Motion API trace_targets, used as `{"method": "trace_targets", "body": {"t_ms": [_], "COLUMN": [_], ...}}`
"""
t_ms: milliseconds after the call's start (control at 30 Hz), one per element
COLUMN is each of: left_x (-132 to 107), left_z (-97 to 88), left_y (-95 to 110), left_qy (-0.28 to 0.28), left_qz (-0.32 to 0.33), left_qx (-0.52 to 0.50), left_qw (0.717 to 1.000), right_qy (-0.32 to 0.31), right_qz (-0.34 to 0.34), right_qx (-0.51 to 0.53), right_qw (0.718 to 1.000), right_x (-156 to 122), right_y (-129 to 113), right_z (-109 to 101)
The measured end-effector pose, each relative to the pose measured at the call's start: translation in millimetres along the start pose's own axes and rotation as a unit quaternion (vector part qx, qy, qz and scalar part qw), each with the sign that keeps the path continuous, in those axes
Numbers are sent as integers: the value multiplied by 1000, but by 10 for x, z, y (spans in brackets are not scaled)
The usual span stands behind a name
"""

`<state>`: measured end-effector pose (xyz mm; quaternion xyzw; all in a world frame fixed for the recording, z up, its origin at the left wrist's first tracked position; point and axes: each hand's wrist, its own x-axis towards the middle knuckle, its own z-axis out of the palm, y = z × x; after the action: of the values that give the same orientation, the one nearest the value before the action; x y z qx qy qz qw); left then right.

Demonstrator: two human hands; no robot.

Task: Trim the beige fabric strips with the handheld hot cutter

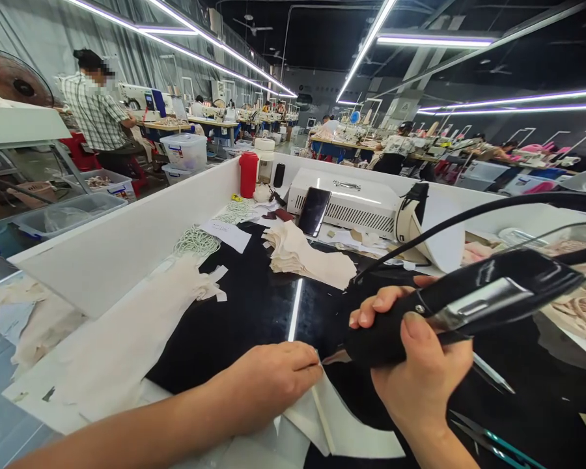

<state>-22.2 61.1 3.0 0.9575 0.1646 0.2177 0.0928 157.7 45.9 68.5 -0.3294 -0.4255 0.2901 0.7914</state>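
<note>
My right hand [420, 365] is wrapped round a black corded hand tool [473, 296] with a silver metal lever; its kind I cannot make out. The tool's narrow tip [336, 357] points left, close to my left fingertips. My left hand [278, 374] is closed, thumb and fingers pinching the upper end of a narrow cream strip [323, 420]. That strip runs down over a pale flat piece [361, 433] on the black work surface [254, 312]. What lies between the left fingertips is mostly hidden.
Cream fabric pieces lie stacked [307, 254] ahead and spread [122, 332] at left. A phone [314, 212] leans on a white vented box [346, 198]. Teal-handled scissors [498, 443] and a pen-like tool [493, 372] lie at right. The tool's cable [449, 221] arches overhead. A white partition [141, 228] borders the left.
</note>
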Motion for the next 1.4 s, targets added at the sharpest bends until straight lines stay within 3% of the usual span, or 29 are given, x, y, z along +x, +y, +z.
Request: {"method": "trace_targets", "body": {"t_ms": [1100, 1300, 1400], "left_x": [-80, -20, 44], "left_z": [58, -18, -75], "left_y": [-106, -83, -8], "left_qy": [21, 50, 30], "left_qz": [25, 49, 33], "left_qx": [23, 8, -27], "left_qw": [999, 998, 999], "right_qy": [11, 18, 19], "right_qz": [4, -13, -5], "right_qx": [-12, -5, -6], "right_qw": [1000, 1000, 1000], "right_x": [-126, -111, -124], "right_y": [-62, -152, -158], "right_z": [-54, -78, -105]}}
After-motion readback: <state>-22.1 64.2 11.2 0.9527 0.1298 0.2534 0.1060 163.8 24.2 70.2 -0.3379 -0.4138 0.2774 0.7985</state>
